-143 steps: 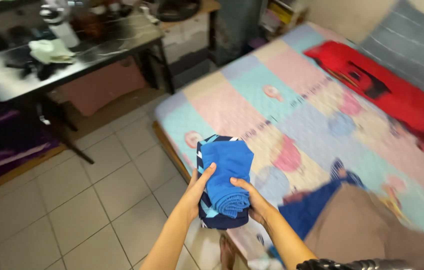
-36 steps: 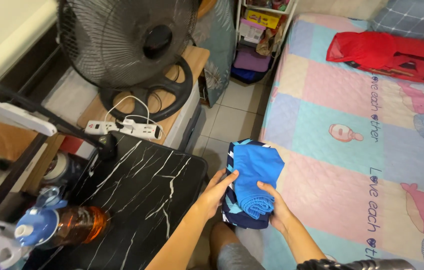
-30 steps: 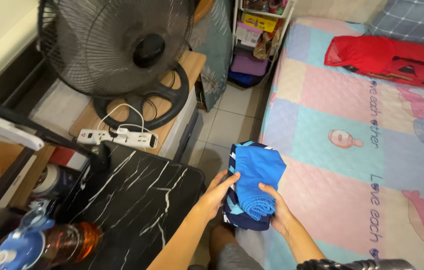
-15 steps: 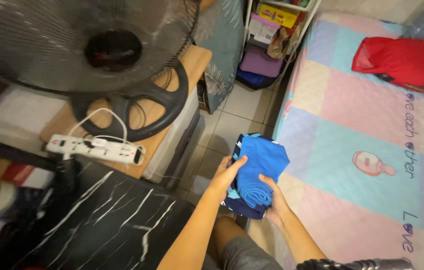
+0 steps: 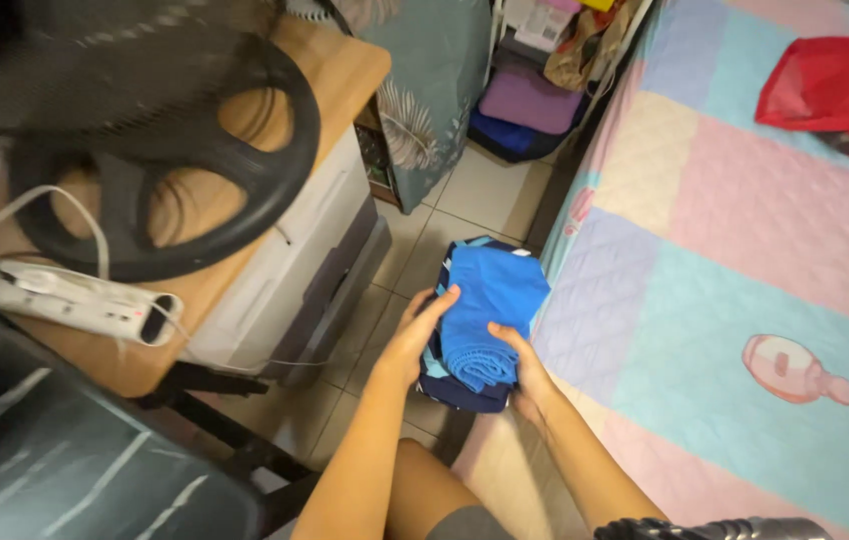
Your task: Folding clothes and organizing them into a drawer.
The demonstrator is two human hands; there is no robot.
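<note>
Both my hands carry a stack of folded clothes (image 5: 490, 300): a bright blue garment on top, a navy and light-blue patterned one beneath. My left hand (image 5: 417, 335) grips the stack's left side, thumb on the blue cloth. From below, my right hand (image 5: 525, 375) holds the near right corner. The stack hangs over the tiled floor (image 5: 465, 195), just beside the edge of the bed (image 5: 705, 270). My bare knee shows below.
A black fan base (image 5: 160, 165) and a white power strip (image 5: 55, 295) sit on a wooden-topped cabinet (image 5: 295, 240) at left. A dark marbled table (image 5: 45, 470) fills the lower left. A red bag (image 5: 835, 95) lies on the patchwork bedspread. Cluttered shelves (image 5: 545, 80) stand ahead.
My view has moved forward and down along the gap between cabinet and bed; the fan and the table slid left and out of frame. My hands keep the same hold on the clothes.
</note>
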